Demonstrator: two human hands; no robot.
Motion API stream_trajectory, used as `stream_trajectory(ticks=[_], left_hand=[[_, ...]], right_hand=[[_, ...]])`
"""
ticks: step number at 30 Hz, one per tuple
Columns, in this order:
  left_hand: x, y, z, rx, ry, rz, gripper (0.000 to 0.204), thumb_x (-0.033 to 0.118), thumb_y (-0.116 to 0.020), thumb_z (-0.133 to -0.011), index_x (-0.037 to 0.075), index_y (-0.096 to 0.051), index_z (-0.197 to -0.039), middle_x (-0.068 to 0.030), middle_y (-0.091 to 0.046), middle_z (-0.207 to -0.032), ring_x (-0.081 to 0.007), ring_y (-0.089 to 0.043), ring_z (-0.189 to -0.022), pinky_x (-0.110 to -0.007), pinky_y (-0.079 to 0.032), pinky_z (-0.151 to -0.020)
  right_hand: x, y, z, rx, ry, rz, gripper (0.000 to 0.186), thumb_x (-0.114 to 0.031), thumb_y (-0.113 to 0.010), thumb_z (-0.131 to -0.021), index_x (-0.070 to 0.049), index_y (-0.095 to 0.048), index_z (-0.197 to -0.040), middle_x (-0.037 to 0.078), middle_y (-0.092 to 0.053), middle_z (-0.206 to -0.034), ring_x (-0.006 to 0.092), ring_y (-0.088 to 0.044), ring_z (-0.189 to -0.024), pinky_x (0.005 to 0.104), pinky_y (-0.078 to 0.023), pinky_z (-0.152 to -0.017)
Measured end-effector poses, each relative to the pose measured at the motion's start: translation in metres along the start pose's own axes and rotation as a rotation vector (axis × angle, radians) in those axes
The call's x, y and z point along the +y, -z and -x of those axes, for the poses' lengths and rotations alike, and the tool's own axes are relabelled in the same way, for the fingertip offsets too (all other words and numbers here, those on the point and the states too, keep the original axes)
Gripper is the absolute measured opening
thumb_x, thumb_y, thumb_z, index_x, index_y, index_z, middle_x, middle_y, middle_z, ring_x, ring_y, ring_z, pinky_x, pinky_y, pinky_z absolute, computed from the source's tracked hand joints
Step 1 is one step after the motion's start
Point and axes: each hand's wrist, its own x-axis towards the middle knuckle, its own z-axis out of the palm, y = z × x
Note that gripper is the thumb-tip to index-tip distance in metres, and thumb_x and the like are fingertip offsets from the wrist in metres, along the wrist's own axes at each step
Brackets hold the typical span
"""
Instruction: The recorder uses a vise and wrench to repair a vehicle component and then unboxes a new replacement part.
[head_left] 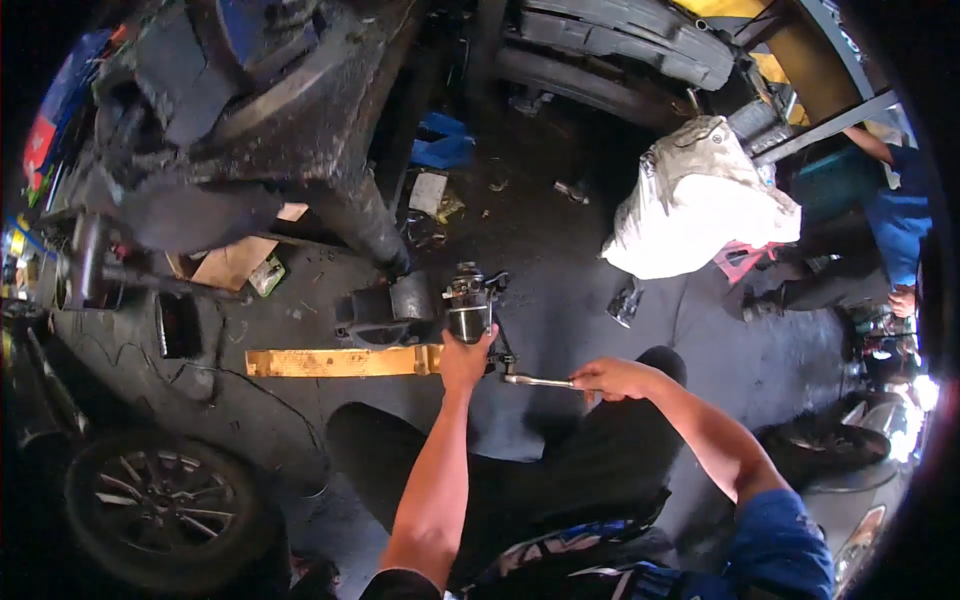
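A greasy metal cylinder part [468,305] stands upright on the dark oily floor, just right of a black bracket block [385,312]. My left hand [463,358] grips the lower body of this part from below. My right hand [612,378] holds the handle end of a shiny metal wrench [537,380], whose head reaches to the base of the part. A yellow metal bar [340,361] lies flat on the floor to the left, its end under my left hand.
A large grimy vehicle assembly [250,110] hangs at upper left. A white sack [695,200] sits at upper right, with a person in blue [900,225] beyond it. A wheel with tyre [165,505] lies at lower left. Cardboard [235,262] and scraps litter the floor.
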Motion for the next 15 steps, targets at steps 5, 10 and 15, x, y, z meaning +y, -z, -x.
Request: stream_trajectory(ticks=[5, 10, 15], left_hand=[[0.027, -0.011, 0.011, -0.049, 0.071, 0.023, 0.102, 0.066, -0.084, -0.077, -0.009, -0.049, -0.137, -0.0296, -0.072, -0.115, -0.0449, -0.07, -0.112, -0.049, -0.054, -0.094], [0.006, 0.004, 0.005, -0.028, 0.054, 0.17, 0.097, 0.064, -0.085, -0.077, -0.003, -0.05, -0.139, -0.0268, -0.072, -0.119, -0.045, -0.07, -0.113, -0.05, -0.054, -0.094], [0.025, -0.006, 0.026, 0.121, 0.202, -0.008, 0.096, 0.061, -0.084, -0.08, 0.001, -0.048, -0.146, -0.0319, -0.062, -0.134, -0.0502, -0.061, -0.123, -0.053, -0.05, -0.103]], right_hand=[[0.014, 0.003, -0.008, 0.054, -0.148, 0.109, 0.041, -0.043, -0.066, -0.104, -0.015, -0.067, -0.134, -0.003, -0.055, -0.077, 0.0066, -0.037, -0.05, 0.0256, -0.03, -0.043], [-0.013, -0.004, -0.014, -0.07, -0.186, 0.007, 0.034, -0.04, -0.066, -0.105, -0.017, -0.068, -0.13, -0.007, -0.05, -0.071, 0.0045, -0.033, -0.048, 0.0255, -0.025, -0.041], [0.007, -0.018, -0.028, -0.067, -0.2, -0.098, 0.03, -0.039, -0.066, -0.106, -0.014, -0.069, -0.121, -0.007, -0.048, -0.07, 0.005, -0.033, -0.047, 0.0285, -0.023, -0.042]])
